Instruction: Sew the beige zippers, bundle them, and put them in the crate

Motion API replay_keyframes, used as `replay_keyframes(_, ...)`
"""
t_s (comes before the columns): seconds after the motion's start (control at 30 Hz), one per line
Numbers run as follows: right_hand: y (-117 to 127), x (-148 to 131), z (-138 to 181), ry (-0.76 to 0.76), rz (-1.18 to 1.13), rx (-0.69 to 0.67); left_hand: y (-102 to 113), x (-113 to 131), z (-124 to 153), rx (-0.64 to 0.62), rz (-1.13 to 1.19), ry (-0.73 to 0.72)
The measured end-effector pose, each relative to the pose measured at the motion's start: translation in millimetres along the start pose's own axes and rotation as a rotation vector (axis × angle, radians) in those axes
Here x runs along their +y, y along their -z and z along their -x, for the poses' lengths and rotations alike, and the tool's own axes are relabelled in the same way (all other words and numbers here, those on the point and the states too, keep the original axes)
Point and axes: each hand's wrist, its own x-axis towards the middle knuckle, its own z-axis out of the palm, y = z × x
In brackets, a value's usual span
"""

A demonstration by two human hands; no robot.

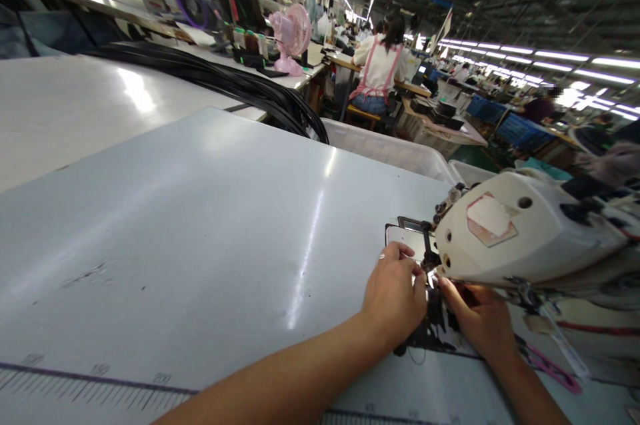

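Note:
A white sewing machine (500, 232) stands at the right, its head over a metal needle plate area. Left of the needle, my left hand (397, 288) has its fingers curled together close to the presser foot (429, 258); a ring shows on one finger. My right hand (480, 318) is on the other side, under the machine head, with thumb and fingers drawn together by the needle. What either hand pinches, if anything, is too small and hidden to make out. Dark parts or scraps (440, 318) and a loose thread (417, 356) show below the hands.
The pale table (225, 232) spreads left, with a printed ruler (100, 382) along its near edge. Pink thread snips (555, 368) lie right of my right hand. Behind are black strips (240, 85), a white bin (385, 145), a pink fan (291, 35) and a seated person (380, 68).

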Motion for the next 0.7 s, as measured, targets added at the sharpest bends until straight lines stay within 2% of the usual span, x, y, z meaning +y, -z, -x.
replay_keyframes(0.47,-1.5,-2.2,0.9,-0.042,-0.004,0.024,-0.5,-0.1,0.2,-0.018,-0.012,0.001)
replay_keyframes(0.6,-2.2,-0.7,0.8,-0.026,-0.032,-0.017,-1.2,-1.3,-0.6,-0.019,-0.01,0.009)
replay_keyframes(0.7,-6.0,2.8,1.6,0.041,-0.059,0.049,-1.3,-1.5,-1.2,-0.022,-0.011,0.009)
